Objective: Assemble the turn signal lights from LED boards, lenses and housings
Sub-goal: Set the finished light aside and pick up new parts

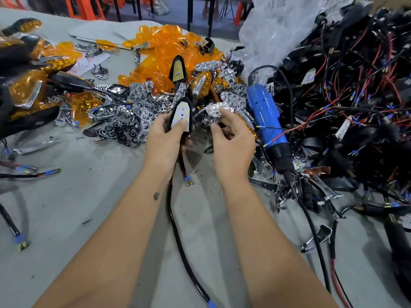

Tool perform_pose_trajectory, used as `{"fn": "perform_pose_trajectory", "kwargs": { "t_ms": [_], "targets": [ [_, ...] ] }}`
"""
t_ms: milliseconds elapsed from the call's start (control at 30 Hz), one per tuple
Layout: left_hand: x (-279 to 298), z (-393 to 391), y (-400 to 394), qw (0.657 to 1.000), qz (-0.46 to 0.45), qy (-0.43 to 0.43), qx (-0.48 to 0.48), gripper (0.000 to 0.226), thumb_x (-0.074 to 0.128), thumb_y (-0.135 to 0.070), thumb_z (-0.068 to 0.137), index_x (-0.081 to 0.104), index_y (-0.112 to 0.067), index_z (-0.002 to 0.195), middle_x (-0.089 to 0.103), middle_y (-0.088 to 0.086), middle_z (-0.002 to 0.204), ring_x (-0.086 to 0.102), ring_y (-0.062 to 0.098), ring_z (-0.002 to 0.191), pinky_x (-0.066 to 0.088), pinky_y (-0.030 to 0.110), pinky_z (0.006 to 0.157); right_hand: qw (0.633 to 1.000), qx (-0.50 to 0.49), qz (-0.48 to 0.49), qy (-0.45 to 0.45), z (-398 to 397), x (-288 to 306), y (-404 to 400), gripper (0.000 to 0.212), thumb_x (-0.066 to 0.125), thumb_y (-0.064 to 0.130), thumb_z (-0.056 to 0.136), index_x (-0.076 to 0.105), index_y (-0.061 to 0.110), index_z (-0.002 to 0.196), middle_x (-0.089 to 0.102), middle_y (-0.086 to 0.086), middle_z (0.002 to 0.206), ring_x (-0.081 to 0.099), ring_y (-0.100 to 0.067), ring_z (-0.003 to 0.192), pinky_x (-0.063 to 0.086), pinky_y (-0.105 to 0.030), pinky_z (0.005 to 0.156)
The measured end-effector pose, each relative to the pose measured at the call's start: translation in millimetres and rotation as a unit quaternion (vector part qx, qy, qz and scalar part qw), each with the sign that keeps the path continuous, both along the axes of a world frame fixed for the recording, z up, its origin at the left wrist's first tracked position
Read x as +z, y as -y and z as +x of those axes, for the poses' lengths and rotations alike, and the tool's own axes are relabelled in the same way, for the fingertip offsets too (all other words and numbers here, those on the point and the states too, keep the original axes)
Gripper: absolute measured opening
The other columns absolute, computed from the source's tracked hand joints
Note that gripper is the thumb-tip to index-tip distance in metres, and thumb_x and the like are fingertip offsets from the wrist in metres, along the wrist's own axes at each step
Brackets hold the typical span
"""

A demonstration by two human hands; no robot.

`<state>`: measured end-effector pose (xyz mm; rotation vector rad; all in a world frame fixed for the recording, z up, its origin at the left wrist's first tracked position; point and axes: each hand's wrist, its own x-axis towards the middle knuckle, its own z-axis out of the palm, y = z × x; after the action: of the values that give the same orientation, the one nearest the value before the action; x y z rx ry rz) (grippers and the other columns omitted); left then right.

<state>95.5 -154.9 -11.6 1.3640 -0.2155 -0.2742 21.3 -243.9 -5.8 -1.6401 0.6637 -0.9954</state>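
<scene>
housing [178, 112]: matt black plastic, white LED board [181, 115] inside | reflector [214, 108]: mirror-bright chrome-look plastic, faceted | lenses [164, 54] at 12 o'clock: glossy translucent amber plastic | screwdriver [265, 117]: smooth blue plastic body | tabletop [100, 192]: matt grey, dusty | bag [273, 27] at 1 o'clock: crinkled clear plastic film

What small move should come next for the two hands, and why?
Probably bring the chrome reflector in the right hand over onto the LED board. The left hand holds the black housing with the board facing up and uncovered.
</scene>
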Motion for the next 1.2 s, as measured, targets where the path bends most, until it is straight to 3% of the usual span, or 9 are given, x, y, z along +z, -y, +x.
{"fn": "perform_pose_trajectory", "kwargs": {
  "t_ms": [300, 500, 567, 667, 800, 900, 967, 1067, 1200],
  "targets": [
    [8.8, -5.9, -4.7, 0.998, -0.029, -0.018, -0.045, 0.016, 0.057, -0.018, 0.096, 0.066, -0.028, 0.103, 0.066, 0.006, 0.082, 0.051, 0.013, 0.048, 0.038, 0.021, 0.043, 0.997, 0.024, 0.034, 0.058, -3.0, 4.7, -0.5, 0.024, 0.075, 0.011, 0.085, 0.061, 0.025, 0.071, 0.06, 0.014, 0.061, 0.052, -0.001, 0.059, 0.046, -0.02, 0.061],
    [14.2, -9.9, -6.0, 0.997, -0.034, -0.024, -0.058, 0.012, 0.058, -0.019, 0.098, 0.067, -0.027, 0.096, 0.068, 0.003, 0.072, 0.059, 0.014, 0.047, 0.042, 0.019, 0.04, 0.99, 0.064, 0.098, 0.079, -4.9, 9.1, -0.6, 0.047, 0.077, 0.005, 0.082, 0.048, 0.028, 0.111, 0.062, -0.01, 0.1, 0.064, -0.008, 0.079, 0.053, -0.021, 0.073],
    [13.7, -9.5, -6.3, 0.997, -0.026, -0.025, -0.061, 0.016, 0.057, -0.018, 0.099, 0.068, -0.028, 0.095, 0.07, 0.002, 0.071, 0.061, 0.014, 0.047, 0.042, 0.019, 0.04, 0.99, 0.068, 0.104, 0.064, -5.9, 11.4, 2.4, 0.036, 0.074, 0.01, 0.086, 0.051, 0.03, 0.105, 0.06, -0.018, 0.101, 0.064, -0.027, 0.085, 0.055, -0.036, 0.08],
    [12.9, -7.3, -6.9, 0.998, -0.005, -0.023, -0.06, 0.019, 0.055, -0.017, 0.099, 0.069, -0.03, 0.099, 0.072, 0.001, 0.076, 0.063, 0.015, 0.049, 0.043, 0.019, 0.041, 0.983, 0.097, 0.134, 0.078, -7.0, 12.1, 8.0, 0.014, 0.069, 0.015, 0.092, 0.057, 0.018, 0.099, 0.058, -0.009, 0.089, 0.06, -0.02, 0.072, 0.05, -0.03, 0.066],
    [16.6, -5.2, -6.7, 0.995, -0.004, -0.062, -0.076, 0.016, 0.053, -0.024, 0.099, 0.068, -0.022, 0.103, 0.072, 0.001, 0.079, 0.065, 0.018, 0.054, 0.044, 0.021, 0.043, 0.977, 0.129, 0.161, 0.058, -5.4, 9.4, 9.7, 0.054, 0.071, 0.02, 0.091, 0.043, 0.01, 0.136, 0.053, -0.01, 0.098, 0.053, -0.014, 0.081, 0.047, -0.029, 0.074],
    [21.2, -8.6, -7.4, 0.98, -0.066, -0.106, -0.154, 0.033, 0.034, -0.036, 0.104, 0.062, -0.018, 0.105, 0.066, -0.006, 0.067, 0.063, 0.018, 0.058, 0.046, 0.022, 0.047, 0.974, 0.165, 0.148, 0.051, -5.9, 8.7, 9.0, 0.047, 0.068, 0.023, 0.091, 0.045, 0.018, 0.131, 0.057, -0.002, 0.086, 0.052, -0.009, 0.068, 0.047, -0.024, 0.064],
    [22.9, -10.3, -8.3, 0.968, -0.1, -0.126, -0.194, 0.042, 0.027, -0.037, 0.104, 0.06, -0.016, 0.12, 0.066, 0.003, 0.086, 0.06, 0.021, 0.066, 0.046, 0.026, 0.054, 0.969, 0.19, 0.144, 0.057, -6.7, 9.3, 8.1, 0.033, 0.066, 0.024, 0.09, 0.051, 0.03, 0.119, 0.062, 0.008, 0.078, 0.053, -0.004, 0.058, 0.049, -0.021, 0.057],
    [23.7, -10.9, -9.3, 0.965, -0.092, -0.135, -0.206, 0.046, 0.025, -0.037, 0.104, 0.053, -0.011, 0.13, 0.057, 0.015, 0.11, 0.057, 0.023, 0.08, 0.046, 0.032, 0.065, 0.97, 0.203, 0.128, 0.043, -6.8, 10.7, 4.6, 0.033, 0.068, 0.023, 0.087, 0.052, 0.039, 0.112, 0.064, -0.019, 0.09, 0.06, -0.009, 0.065, 0.051, -0.023, 0.057],
    [23.4, -11.4, -9.5, 0.966, -0.073, -0.133, -0.208, 0.043, 0.025, -0.033, 0.104, 0.056, -0.011, 0.124, 0.061, 0.014, 0.11, 0.057, 0.026, 0.09, 0.047, 0.042, 0.083, 0.97, 0.212, 0.108, 0.046, -7.8, 13.5, 0.8, 0.034, 0.069, 0.023, 0.084, 0.055, 0.043, 0.109, 0.055, -0.042, 0.1, 0.058, -0.024, 0.075, 0.054, -0.032, 0.061]
  ]
}}
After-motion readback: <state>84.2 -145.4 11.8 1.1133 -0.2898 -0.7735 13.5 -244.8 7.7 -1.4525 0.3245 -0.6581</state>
